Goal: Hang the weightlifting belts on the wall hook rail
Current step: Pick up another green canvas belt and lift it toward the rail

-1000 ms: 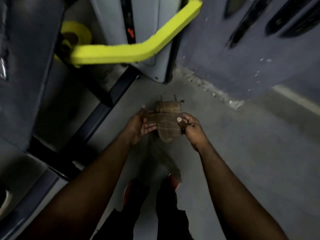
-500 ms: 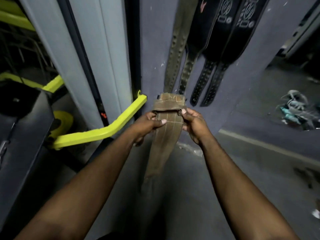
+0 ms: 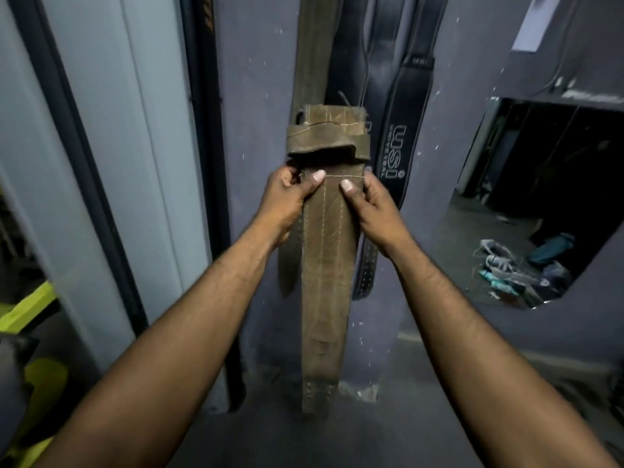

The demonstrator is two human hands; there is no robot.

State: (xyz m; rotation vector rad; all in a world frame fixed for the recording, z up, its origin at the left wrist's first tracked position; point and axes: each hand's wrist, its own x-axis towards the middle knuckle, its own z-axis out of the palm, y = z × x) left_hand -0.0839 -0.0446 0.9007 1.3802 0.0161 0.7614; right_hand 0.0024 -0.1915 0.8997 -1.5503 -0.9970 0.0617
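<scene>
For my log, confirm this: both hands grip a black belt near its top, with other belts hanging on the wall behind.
Wrong colour: the head view shows the held belt is brown, not black. Left hand and right hand do grip it near its top, and other belts hang on the wall behind.

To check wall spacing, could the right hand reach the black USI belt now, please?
Probably yes: the black USI belt hangs just beyond the right hand, nothing between, but that hand grips the brown belt.
</scene>
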